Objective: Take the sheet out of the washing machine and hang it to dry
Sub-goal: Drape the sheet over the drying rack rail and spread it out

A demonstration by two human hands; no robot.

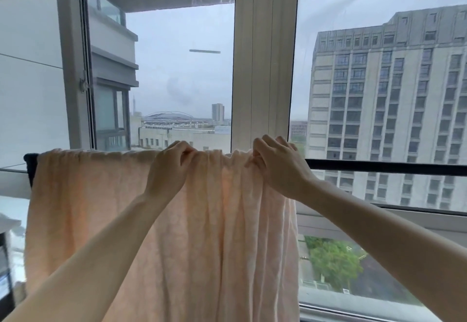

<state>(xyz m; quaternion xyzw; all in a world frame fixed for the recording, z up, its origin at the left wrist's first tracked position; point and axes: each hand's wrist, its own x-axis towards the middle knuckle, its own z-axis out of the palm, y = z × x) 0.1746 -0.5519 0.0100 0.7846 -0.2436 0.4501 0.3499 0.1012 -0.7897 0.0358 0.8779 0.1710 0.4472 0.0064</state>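
Fingers (188, 153) of both hands pinch the sheet (101, 208) atop the rail (379, 166).

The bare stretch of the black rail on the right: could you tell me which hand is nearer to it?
Right. The right hand grips the sheet beside where the bare rail begins; the left hand grips the sheet farther left.

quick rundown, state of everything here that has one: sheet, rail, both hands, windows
sheet: draped over the rail, bunched in folds at the right end, smoother at the left
rail: horizontal, left part covered by the sheet, right part bare
left hand: pinching the sheet's top edge at the rail
right hand: gripping the bunched top edge
left window: looks ajar
right window: shut
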